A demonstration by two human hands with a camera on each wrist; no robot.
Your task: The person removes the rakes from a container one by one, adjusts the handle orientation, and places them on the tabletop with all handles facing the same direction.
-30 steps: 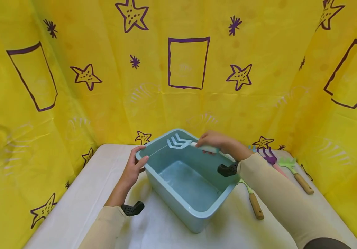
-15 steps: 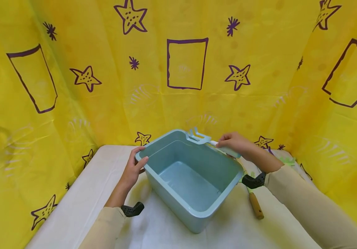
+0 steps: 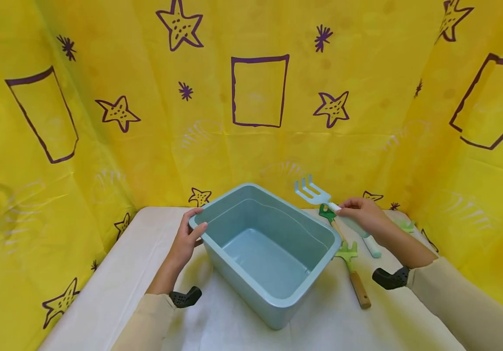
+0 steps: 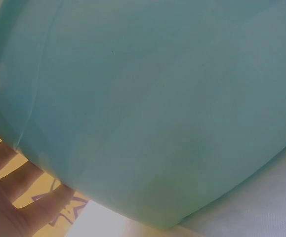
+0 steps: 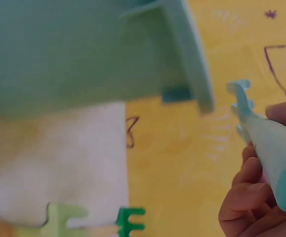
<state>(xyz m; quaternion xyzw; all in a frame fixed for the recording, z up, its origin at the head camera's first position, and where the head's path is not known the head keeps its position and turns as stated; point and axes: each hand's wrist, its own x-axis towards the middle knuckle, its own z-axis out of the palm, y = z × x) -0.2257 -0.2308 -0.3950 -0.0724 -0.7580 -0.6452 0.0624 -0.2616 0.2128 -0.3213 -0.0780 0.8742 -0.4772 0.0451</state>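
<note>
In the head view my left hand [image 3: 185,241] grips the left corner of a blue-grey plastic tub [image 3: 247,292], thumb inside the rim and fingers outside. The left wrist view shows the tub's wall [image 4: 147,108] close up, with the fingers [image 4: 49,205] along its edge. My right hand [image 3: 367,214] holds a light-blue hand rake [image 3: 314,196] by its pale handle, right of the tub and above the table. Its bent tines point up and left. From the right wrist view, thumb and fingers pinch the handle [image 5: 276,148]. The tub's visible inside holds nothing.
Right of the tub lie a light-green rake [image 3: 347,251] with a wooden handle, a dark-green rake [image 3: 327,212], a pale-handled tool [image 3: 372,247] partly hidden under my right hand, and another light-green tool [image 3: 406,225]. A yellow patterned curtain [image 3: 260,156] hangs behind the white-covered table [image 3: 159,226].
My right hand has carried the light-blue rake from above the tub, over its far rim, to the right side. The left hand and the tub have stayed in place.
</note>
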